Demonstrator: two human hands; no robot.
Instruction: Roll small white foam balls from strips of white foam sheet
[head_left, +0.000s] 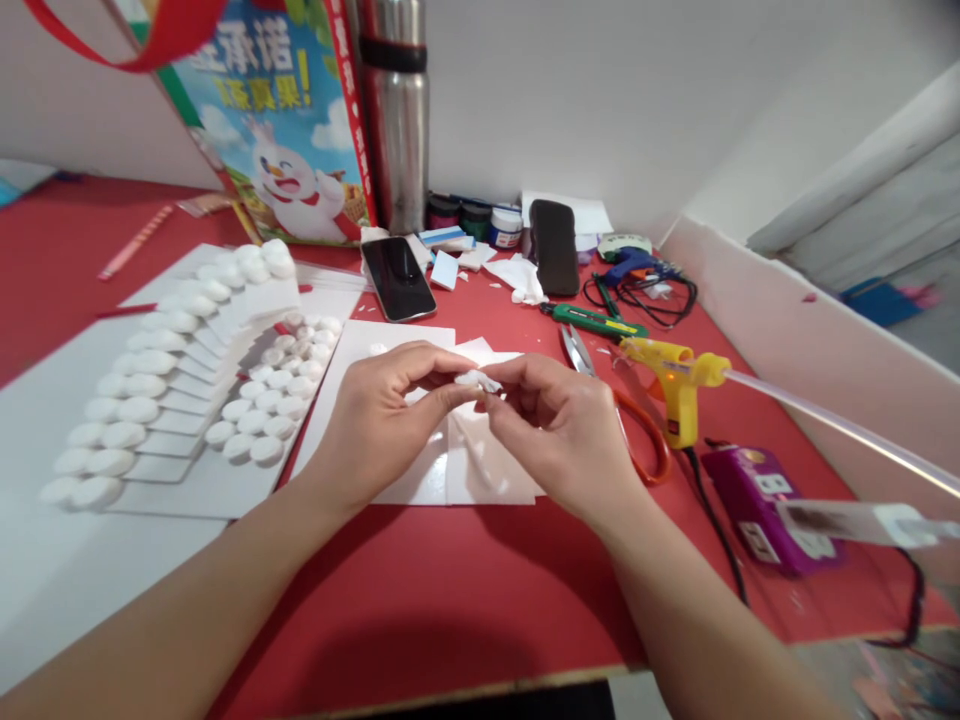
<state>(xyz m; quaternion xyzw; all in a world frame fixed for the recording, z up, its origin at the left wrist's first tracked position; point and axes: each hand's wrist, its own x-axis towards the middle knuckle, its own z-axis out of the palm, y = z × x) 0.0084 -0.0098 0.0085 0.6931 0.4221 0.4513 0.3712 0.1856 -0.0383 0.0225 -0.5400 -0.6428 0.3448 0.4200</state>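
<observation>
Between the fingertips of both hands is a small white crumpled piece, perhaps paper or tissue; its material is hard to make out. My left hand pinches its left side and my right hand its right side. Below them lie white sheets on the red table. To the left stands a white model with a curved row of steps, edged by round white discs. A cluster of smaller white discs sits beside the steps.
Right of my hands are orange-handled scissors, a yellow glue gun with a clear stick, a green cutter and a purple box. Behind are two phones, paint jars, a steel flask and a printed bag.
</observation>
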